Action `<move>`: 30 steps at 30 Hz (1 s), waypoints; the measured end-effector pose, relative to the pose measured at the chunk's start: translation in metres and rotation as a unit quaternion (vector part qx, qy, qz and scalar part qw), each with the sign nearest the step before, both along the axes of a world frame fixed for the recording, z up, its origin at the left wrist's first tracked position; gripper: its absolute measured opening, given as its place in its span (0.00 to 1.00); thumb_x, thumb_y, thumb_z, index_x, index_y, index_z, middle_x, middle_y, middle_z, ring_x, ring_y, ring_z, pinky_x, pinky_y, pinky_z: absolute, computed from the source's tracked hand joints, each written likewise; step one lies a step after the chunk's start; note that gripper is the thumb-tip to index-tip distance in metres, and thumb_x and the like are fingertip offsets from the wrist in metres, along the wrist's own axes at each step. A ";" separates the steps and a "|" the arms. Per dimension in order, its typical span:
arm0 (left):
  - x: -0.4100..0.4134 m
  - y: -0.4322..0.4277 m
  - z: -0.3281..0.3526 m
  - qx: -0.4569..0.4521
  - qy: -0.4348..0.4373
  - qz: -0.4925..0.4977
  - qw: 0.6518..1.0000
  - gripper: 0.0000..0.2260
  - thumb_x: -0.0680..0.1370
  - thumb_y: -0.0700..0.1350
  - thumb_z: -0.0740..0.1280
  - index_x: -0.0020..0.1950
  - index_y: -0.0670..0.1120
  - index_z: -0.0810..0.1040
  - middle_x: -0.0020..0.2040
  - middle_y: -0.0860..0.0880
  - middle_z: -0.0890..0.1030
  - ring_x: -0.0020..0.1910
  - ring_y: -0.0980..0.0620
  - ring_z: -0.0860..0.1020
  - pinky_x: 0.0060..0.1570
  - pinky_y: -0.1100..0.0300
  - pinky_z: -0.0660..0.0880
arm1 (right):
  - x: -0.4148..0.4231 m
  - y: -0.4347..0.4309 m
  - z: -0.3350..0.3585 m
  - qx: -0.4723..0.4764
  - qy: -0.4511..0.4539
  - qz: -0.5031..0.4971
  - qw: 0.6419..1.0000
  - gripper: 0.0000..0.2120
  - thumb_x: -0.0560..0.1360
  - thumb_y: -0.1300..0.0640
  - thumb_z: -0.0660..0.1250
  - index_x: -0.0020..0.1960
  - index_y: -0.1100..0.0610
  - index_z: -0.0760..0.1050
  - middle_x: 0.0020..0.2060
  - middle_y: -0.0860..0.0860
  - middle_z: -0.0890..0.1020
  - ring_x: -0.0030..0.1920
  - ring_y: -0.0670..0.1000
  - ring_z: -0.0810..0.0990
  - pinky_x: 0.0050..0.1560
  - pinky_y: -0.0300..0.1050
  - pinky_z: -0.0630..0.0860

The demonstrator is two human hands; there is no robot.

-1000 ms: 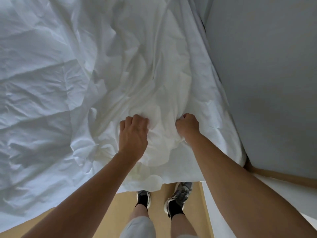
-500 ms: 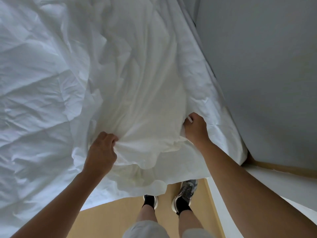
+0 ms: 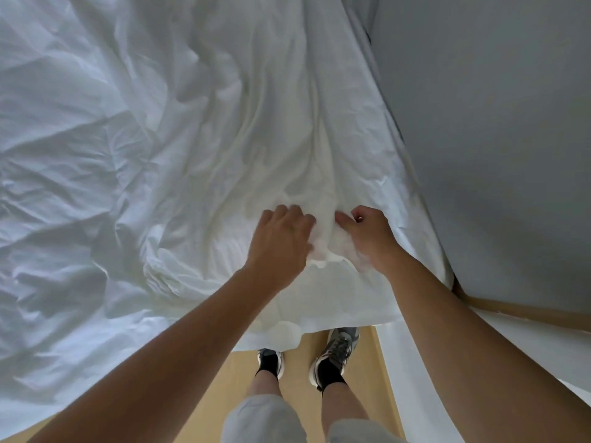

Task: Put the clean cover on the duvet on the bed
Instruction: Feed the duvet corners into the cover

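A crumpled white duvet cover [image 3: 134, 161] lies spread over the bed and hangs past its near edge. Under it, a creamier bulk of duvet [image 3: 287, 148] shows through as a long ridge running away from me. My left hand [image 3: 281, 241] rests on the fabric near the bed's near edge, fingers curled into a bunch of it. My right hand [image 3: 367, 238] is just beside it, pinching a fold of the same bunched cloth between thumb and fingers. The two hands are almost touching.
A grey wall [image 3: 495, 139] runs close along the bed's right side, leaving a narrow gap. My feet in shoes [image 3: 332, 356] stand on a tan wooden floor [image 3: 233, 388] against the bed's foot. A white skirting strip [image 3: 524, 343] runs at lower right.
My left hand has moved right and up from the cover's left fold to beside my right hand. The fabric ridge has settled lower and flatter on the bed.
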State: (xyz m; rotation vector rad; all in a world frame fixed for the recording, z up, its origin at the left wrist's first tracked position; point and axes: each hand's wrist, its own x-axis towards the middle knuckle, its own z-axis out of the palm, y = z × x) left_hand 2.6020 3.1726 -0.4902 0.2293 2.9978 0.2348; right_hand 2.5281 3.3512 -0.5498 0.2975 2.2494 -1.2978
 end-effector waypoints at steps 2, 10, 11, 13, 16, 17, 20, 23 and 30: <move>-0.011 0.005 -0.008 -0.012 -0.045 0.012 0.999 0.07 0.79 0.45 0.67 0.56 0.48 0.80 0.50 0.48 0.80 0.49 0.46 0.77 0.53 0.57 0.68 | 0.000 0.000 0.003 0.004 0.006 0.009 1.000 0.20 0.77 0.46 0.71 0.36 0.57 0.68 0.30 0.51 0.69 0.31 0.51 0.66 0.34 0.46 0.66; 0.022 -0.043 0.001 0.099 -0.094 0.048 0.989 0.01 0.77 0.39 0.71 0.46 0.42 0.81 0.42 0.46 0.79 0.39 0.43 0.79 0.40 0.53 0.76 | 0.005 0.000 0.004 -0.042 -0.061 -0.046 0.996 0.19 0.74 0.48 0.75 0.36 0.56 0.69 0.29 0.51 0.70 0.28 0.51 0.68 0.28 0.40 0.66; 0.027 -0.049 0.001 0.102 -0.092 0.056 0.989 0.01 0.77 0.38 0.71 0.46 0.42 0.81 0.42 0.47 0.79 0.37 0.43 0.79 0.38 0.54 0.75 | 0.005 0.000 0.005 -0.049 -0.072 -0.043 0.995 0.18 0.74 0.49 0.76 0.36 0.56 0.71 0.30 0.52 0.72 0.27 0.51 0.69 0.27 0.40 0.67; 0.036 -0.054 0.001 0.105 -0.086 0.062 0.989 0.03 0.76 0.37 0.71 0.45 0.43 0.80 0.40 0.48 0.78 0.35 0.45 0.77 0.35 0.57 0.72 | 0.006 -0.004 0.009 -0.060 -0.081 -0.037 0.994 0.16 0.74 0.50 0.77 0.38 0.57 0.73 0.32 0.53 0.75 0.29 0.52 0.72 0.27 0.40 0.70; 0.042 -0.053 -0.001 0.104 -0.072 0.084 0.988 0.04 0.76 0.36 0.71 0.45 0.44 0.79 0.39 0.49 0.77 0.33 0.46 0.76 0.34 0.58 0.70 | 0.005 -0.007 0.016 -0.102 -0.122 -0.046 0.986 0.16 0.73 0.49 0.77 0.38 0.57 0.74 0.36 0.55 0.79 0.34 0.53 0.77 0.37 0.45 0.75; 0.043 -0.053 -0.002 0.102 -0.066 0.093 0.988 0.04 0.76 0.36 0.70 0.45 0.44 0.78 0.39 0.49 0.77 0.33 0.45 0.77 0.33 0.58 0.71 | 0.004 -0.004 0.020 -0.135 -0.163 -0.059 0.976 0.16 0.72 0.48 0.78 0.39 0.57 0.75 0.37 0.54 0.81 0.33 0.53 0.79 0.39 0.46 0.76; 0.044 -0.048 -0.004 0.103 -0.051 0.109 0.987 0.03 0.76 0.37 0.69 0.46 0.45 0.77 0.40 0.48 0.77 0.34 0.43 0.77 0.32 0.55 0.74 | 0.006 0.009 0.025 -0.170 -0.274 -0.020 0.946 0.20 0.69 0.45 0.80 0.49 0.57 0.78 0.41 0.52 0.87 0.39 0.51 0.86 0.42 0.49 0.82; 0.041 -0.045 -0.007 0.097 -0.039 0.099 0.990 0.05 0.75 0.36 0.68 0.48 0.45 0.78 0.41 0.48 0.78 0.32 0.42 0.77 0.31 0.59 0.69 | 0.025 0.009 0.020 -0.103 -0.279 0.019 0.955 0.24 0.65 0.48 0.83 0.55 0.54 0.77 0.47 0.52 0.87 0.46 0.53 0.86 0.37 0.44 0.81; 0.034 -0.049 -0.003 0.108 -0.094 0.107 0.984 0.07 0.76 0.37 0.67 0.52 0.46 0.78 0.45 0.49 0.79 0.39 0.43 0.80 0.37 0.55 0.75 | 0.040 -0.009 0.007 -0.098 -0.137 -0.023 0.985 0.27 0.63 0.40 0.82 0.56 0.51 0.76 0.50 0.48 0.84 0.50 0.50 0.83 0.45 0.43 0.80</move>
